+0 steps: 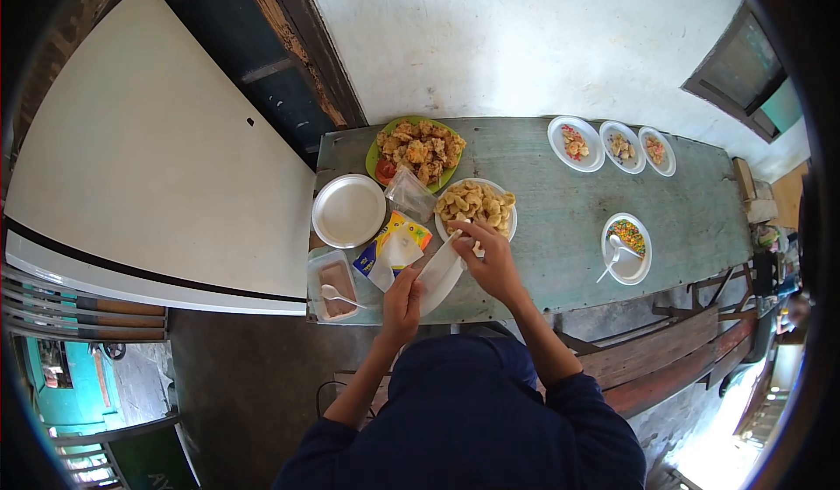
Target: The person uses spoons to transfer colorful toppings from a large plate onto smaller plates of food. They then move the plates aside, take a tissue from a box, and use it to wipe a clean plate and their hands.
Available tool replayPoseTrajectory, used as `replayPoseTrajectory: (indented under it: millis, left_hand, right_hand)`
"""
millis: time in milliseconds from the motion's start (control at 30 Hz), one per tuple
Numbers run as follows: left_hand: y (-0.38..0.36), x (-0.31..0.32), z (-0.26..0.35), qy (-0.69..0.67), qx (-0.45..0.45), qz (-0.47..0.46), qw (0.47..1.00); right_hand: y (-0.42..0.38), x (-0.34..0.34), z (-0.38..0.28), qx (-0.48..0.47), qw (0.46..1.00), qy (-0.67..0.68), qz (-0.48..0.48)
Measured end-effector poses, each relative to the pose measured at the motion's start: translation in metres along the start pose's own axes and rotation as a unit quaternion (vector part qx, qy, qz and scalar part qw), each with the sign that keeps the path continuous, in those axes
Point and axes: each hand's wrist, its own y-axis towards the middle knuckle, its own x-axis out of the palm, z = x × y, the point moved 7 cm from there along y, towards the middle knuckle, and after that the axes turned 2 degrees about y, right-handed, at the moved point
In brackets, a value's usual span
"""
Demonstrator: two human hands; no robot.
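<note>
Both hands work over a tilted white plate at the near edge of the green table. Left hand is closed on the plate's near rim, holding it up at a slant. Right hand is curled around a small pale piece of food at the plate's upper edge; how tightly the fingers close I cannot tell.

Just beyond the right hand sits a white dish of pale yellow fried pieces. Behind it, a green plate is heaped with browner fried food. An empty white plate lies to the left, with a yellow and blue packet beside it. A clear tub at the table's near left corner holds something brownish and a white spoon.

Farther right, a white plate with coloured sprinkles carries a spoon, and three small plates with bits of topping line the far edge.
</note>
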Motion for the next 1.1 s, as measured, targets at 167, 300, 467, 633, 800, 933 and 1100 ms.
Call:
replayPoseTrajectory:
  millis: [167, 300, 467, 633, 800, 933, 1100]
  left_hand:
    - [-0.005, -0.003, 0.006, 0.002, 0.026, -0.009, 1.0]
    - [-0.003, -0.001, 0.001, -0.041, -0.007, -0.04, 0.998]
    - [0.007, 0.012, 0.0, -0.024, -0.038, -0.134, 0.99]
    - [0.013, 0.008, -0.006, -0.06, -0.057, -0.016, 0.996]
    - [0.006, 0.001, 0.003, -0.016, -0.036, -0.036, 0.999]
    - [0.002, -0.001, 0.005, -0.024, -0.013, -0.074, 0.997]
    - [0.004, 0.001, 0.0, -0.039, -0.023, -0.054, 0.998]
  right_hand:
    - [0.008, -0.008, 0.004, 0.01, 0.999, 0.007, -0.036]
    - [0.013, -0.014, -0.005, -0.012, 0.999, -0.036, -0.033]
    - [-0.002, 0.014, -0.022, -0.094, 0.992, -0.079, -0.032]
    - [-0.022, 0.037, -0.05, -0.192, 0.976, -0.103, -0.019]
    - [0.002, 0.01, -0.016, -0.123, 0.988, -0.062, 0.069]
    - [0.015, -0.001, 0.032, 0.04, 0.998, 0.029, 0.029]
    - [-0.004, 0.012, -0.009, -0.037, 0.998, -0.025, 0.037]
